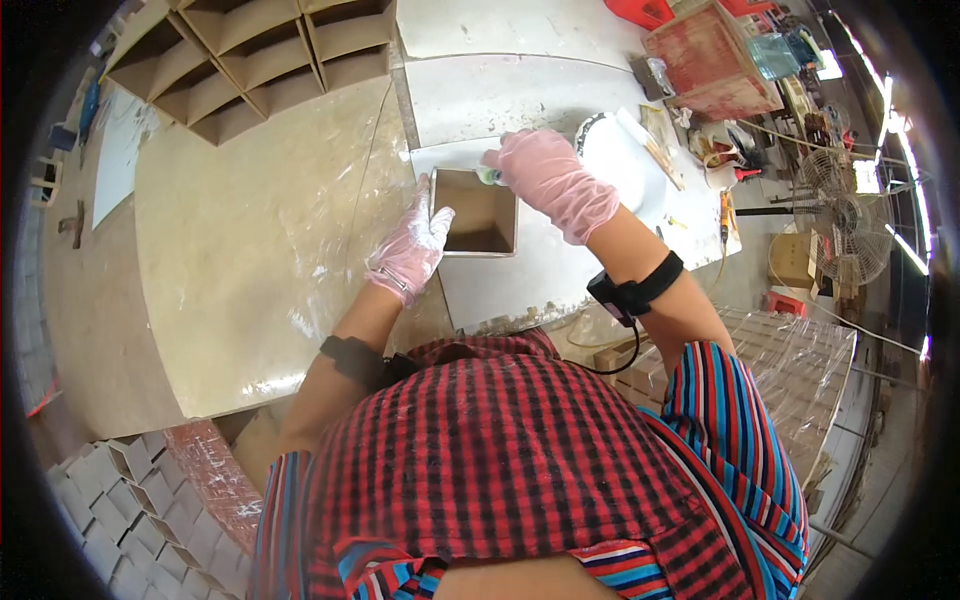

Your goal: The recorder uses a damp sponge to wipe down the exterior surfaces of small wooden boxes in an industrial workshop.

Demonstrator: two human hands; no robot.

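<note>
An open rectangular box (477, 240) with a brown inside and a pale rim rests on the white board (540, 280) in front of me. My left hand (412, 245), in a thin pink glove smeared with white, is closed on the box's left wall, its thumb over the rim. At the box's far right corner, my right hand (555, 175), also gloved in pink, is closed in a grip. A small greenish-white piece (489, 175) shows under its fingers, against the far rim. Its kind is hidden by the hand.
A round white container (620, 165) with brush-like sticks (655, 150) across it stands right of my right hand. Joined brown open boxes (265, 60) sit at the far left. Beyond the table's right side are a red-stained crate (705, 65) and a standing fan (850, 225).
</note>
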